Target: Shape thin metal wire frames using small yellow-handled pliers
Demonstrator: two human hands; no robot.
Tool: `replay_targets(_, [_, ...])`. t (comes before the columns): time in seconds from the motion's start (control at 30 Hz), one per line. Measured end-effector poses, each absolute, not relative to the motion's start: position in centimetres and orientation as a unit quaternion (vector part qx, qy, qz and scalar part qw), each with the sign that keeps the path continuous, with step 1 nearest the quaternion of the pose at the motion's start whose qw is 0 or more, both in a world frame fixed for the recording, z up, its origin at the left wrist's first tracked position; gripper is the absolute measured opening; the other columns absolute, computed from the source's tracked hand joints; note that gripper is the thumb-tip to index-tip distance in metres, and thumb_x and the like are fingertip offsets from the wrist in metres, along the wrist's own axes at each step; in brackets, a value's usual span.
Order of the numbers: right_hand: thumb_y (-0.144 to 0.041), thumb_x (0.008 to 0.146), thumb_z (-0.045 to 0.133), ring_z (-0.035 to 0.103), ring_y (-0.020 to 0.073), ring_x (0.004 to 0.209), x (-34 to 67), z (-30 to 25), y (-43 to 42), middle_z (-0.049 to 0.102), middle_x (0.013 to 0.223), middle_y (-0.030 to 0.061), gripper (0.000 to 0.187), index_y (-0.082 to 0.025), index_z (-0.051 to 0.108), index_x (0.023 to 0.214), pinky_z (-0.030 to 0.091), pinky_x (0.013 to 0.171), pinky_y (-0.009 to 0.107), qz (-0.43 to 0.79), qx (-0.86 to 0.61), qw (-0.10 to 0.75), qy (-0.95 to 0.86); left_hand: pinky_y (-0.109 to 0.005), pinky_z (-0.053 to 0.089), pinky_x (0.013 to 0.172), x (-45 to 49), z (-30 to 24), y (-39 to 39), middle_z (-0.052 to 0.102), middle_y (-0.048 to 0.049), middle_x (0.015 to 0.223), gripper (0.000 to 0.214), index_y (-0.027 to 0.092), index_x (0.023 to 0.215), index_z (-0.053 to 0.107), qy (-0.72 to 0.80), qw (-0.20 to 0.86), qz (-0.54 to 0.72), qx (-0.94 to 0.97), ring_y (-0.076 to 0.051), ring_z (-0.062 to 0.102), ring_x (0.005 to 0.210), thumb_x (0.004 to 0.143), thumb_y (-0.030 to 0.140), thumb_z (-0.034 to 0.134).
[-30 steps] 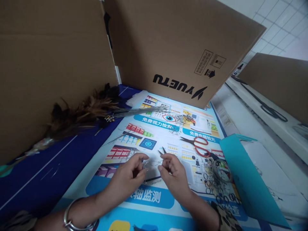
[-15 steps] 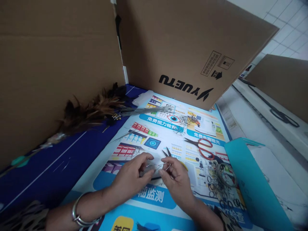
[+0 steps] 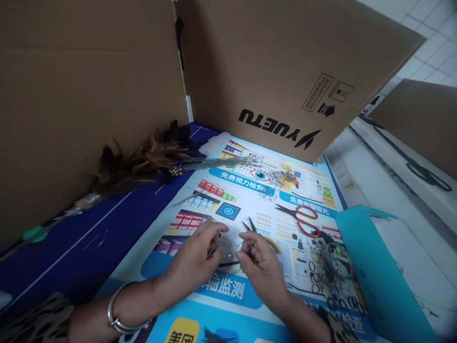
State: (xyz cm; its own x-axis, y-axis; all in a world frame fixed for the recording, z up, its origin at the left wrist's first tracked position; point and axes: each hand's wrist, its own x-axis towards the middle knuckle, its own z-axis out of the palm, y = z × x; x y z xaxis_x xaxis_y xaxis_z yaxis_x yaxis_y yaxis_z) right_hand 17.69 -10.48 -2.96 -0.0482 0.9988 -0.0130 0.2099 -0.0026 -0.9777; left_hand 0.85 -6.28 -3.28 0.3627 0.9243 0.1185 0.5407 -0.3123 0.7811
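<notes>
My left hand (image 3: 200,247) is curled over the printed sheet, its thumb and forefinger bent toward the right hand. Something thin shows at its fingertips, too small to make out. Opposite it, my right hand (image 3: 262,259) pinches a fine silvery wire (image 3: 238,246) between thumb and fingers. Between the hands lies a small clear round dish (image 3: 226,248). Just behind the right hand rest pliers (image 3: 250,225) with yellow handles, their jaws apart and the handles partly hidden. Red-handled scissors (image 3: 307,221) lie farther right.
A bundle of thin wires (image 3: 221,163) and brown feathers (image 3: 143,157) lies at the back left. Wire rings and a coil (image 3: 335,262) sit at right beside a teal box (image 3: 374,267). Cardboard panels (image 3: 278,62) stand behind. Dark short pieces (image 3: 216,336) lie in front.
My left thumb and forefinger have moved farther apart, and the hand has drawn slightly left, uncovering more of the clear dish. The right hand keeps its pinch. The view has shifted slightly.
</notes>
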Motion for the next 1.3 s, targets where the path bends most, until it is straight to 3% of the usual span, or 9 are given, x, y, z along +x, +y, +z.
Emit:
replay_targets(0.23, [-0.018,0.077,0.053,0.046,0.0103,0.063,17.6,-3.2,-10.3,0.047,0.075,-0.0012,0.02,-0.024,0.057,0.096,0.039,0.055,0.021,0.406,-0.568,0.4,-0.594,-0.025,0.038,0.063,0.8,-3.1,-6.3,0.048,-0.0001,0.078,0.036,0.02,0.098,0.047,0.479,0.339,0.28,0.759,-0.015,0.049,0.07,0.067,0.005,0.039])
replay_targets(0.67, [-0.017,0.074,0.053,0.043,0.0068,0.055,17.5,-2.9,-10.2,0.044,0.071,-0.0034,0.024,-0.02,0.052,0.097,0.036,0.048,0.018,0.459,-0.567,0.411,-0.547,-0.021,0.04,0.059,0.8,-3.9,-6.0,0.047,0.0018,0.076,0.037,0.019,0.1,0.046,0.481,0.413,0.301,0.712,-0.012,0.048,0.067,0.066,0.005,0.042])
replay_targets(0.87, [-0.017,0.074,0.053,0.043,0.0072,0.057,17.6,-3.0,-10.1,0.045,0.071,-0.0034,0.025,-0.02,0.05,0.099,0.036,0.05,0.019,0.458,-0.568,0.433,-0.529,-0.021,0.037,0.057,0.8,-3.0,-5.9,0.049,0.0013,0.079,0.031,0.019,0.089,0.051,0.438,0.413,0.26,0.755,-0.011,0.047,0.065,0.064,0.004,0.042])
replay_targets(1.03, [-0.019,0.076,0.055,0.042,0.0069,0.058,17.9,-2.8,-9.9,0.044,0.069,-0.0044,0.027,-0.02,0.048,0.102,0.036,0.051,0.018,0.487,-0.545,0.449,-0.513,-0.022,0.036,0.057,0.5,-1.2,-5.5,0.05,0.0007,0.074,0.012,0.017,0.081,0.055,0.418,0.436,0.217,0.767,-0.012,0.048,0.066,0.078,0.017,0.043])
replay_targets(1.3, [-0.028,0.079,0.054,0.043,0.0057,0.05,18.4,-2.7,-9.8,0.045,0.068,-0.0054,0.025,-0.022,0.047,0.102,0.037,0.046,0.019,0.564,-0.492,0.462,-0.475,-0.022,0.036,0.059,0.0,-1.7,-5.1,0.05,0.0012,0.066,0.023,0.016,0.07,0.056,0.405,0.513,0.184,0.735,-0.013,0.046,0.066,0.083,0.031,0.044])
